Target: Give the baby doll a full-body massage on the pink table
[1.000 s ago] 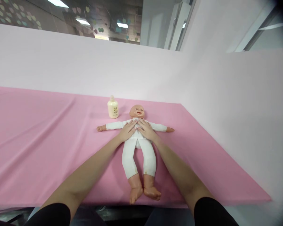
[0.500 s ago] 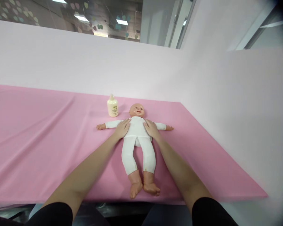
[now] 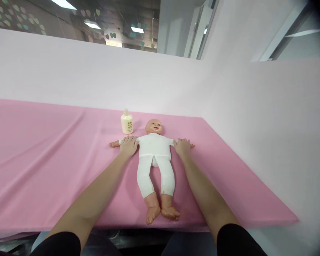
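Baby doll [image 3: 154, 147] supine on the pink cloth [image 3: 42, 160] covering the desk, head toward the far wall, feet at the near edge. White one-piece suit on torso, arms and legs; bare head, hands and feet. Arms spread straight out to either side, legs extended and close together, feet touching.

Left hand [image 3: 128, 145] palm down on the doll's arm on that side, over the white sleeve between shoulder and wrist. Fingers [image 3: 130, 139] extended and released, flat on the sleeve, not clenched and not closed round the limb. Small doll hand visible just past the fingertips, resting on the cloth.

Right hand [image 3: 182, 147] palm down on the doll's opposite arm, over the sleeve near the wrist. Fingers [image 3: 181, 141] likewise extended and released, laid flat, nothing gripped. Doll hand protruding just beyond.

Both forearms bare, running in from the near edge, one each side of the doll's legs; black sleeves at the bottom of the view.

Cream lotion bottle [image 3: 127, 122] upright on the cloth, beside the doll's head on the left, apart from both hands.

Pale pink backdrop [image 3: 96, 78] rising behind the desk and along its right side
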The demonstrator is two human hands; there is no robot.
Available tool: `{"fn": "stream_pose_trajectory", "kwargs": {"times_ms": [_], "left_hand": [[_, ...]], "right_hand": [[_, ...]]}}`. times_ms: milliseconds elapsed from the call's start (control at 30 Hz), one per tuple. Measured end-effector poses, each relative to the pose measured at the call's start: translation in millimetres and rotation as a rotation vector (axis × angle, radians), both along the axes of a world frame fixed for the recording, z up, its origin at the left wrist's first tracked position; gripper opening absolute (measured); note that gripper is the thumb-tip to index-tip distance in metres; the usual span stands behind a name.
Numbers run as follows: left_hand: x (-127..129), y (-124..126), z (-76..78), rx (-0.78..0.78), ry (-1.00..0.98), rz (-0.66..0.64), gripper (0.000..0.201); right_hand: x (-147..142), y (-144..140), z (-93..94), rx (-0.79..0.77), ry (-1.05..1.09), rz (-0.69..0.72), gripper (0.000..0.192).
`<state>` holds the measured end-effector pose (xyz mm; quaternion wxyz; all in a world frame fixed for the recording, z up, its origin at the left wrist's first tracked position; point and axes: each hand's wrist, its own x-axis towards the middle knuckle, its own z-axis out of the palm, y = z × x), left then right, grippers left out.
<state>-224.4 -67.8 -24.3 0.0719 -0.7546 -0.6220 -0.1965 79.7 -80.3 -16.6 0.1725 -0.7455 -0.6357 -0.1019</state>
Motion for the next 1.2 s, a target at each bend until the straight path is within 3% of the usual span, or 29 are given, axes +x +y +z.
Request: {"fn": "stream_pose_trajectory", "kwargs": {"times_ms": [133,267,433,600,733,833,933,1067,1200], "left_hand": [[2,1,-2.6,0.017,0.004,0.014,0.047],[4,2,-5.4,0.039,0.008,0.014,0.047],[4,3,-6.4,0.056,0.024,0.01,0.047],[5,1,-4.3,0.06,0.028,0.016,0.047],[5,-1,-2.6,0.049,0.024,0.014,0.047],[5,-1,-2.5,0.046,0.003,0.009,0.047],[5,0,-2.8,0.03,-0.044,-0.002,0.047],[6,-1,-2.0,0.027,-0.052,0.009,0.046],[5,-2,-1.6,0.017,-0.046,0.01,0.048]], "right_hand": [[-6,-5,7.6,-0.033,0.037,0.003,0.043],[-34,-15,19.1,-0.097,0.094,0.081,0.045],[-76,-35,34.3,-0.274,0.166,0.411,0.06],[-102,-75,51.4,-0.397,0.055,0.817,0.049],[-114,-117,54.4,-0.341,-0.056,1.136,0.044],[-118,-131,51.7,-0.328,-0.096,1.302,0.041],[-114,-114,51.9,-0.286,-0.035,1.271,0.044],[-95,-57,48.5,-0.281,0.113,0.941,0.045],[-72,-9,26.5,-0.178,0.246,0.681,0.049]]}}
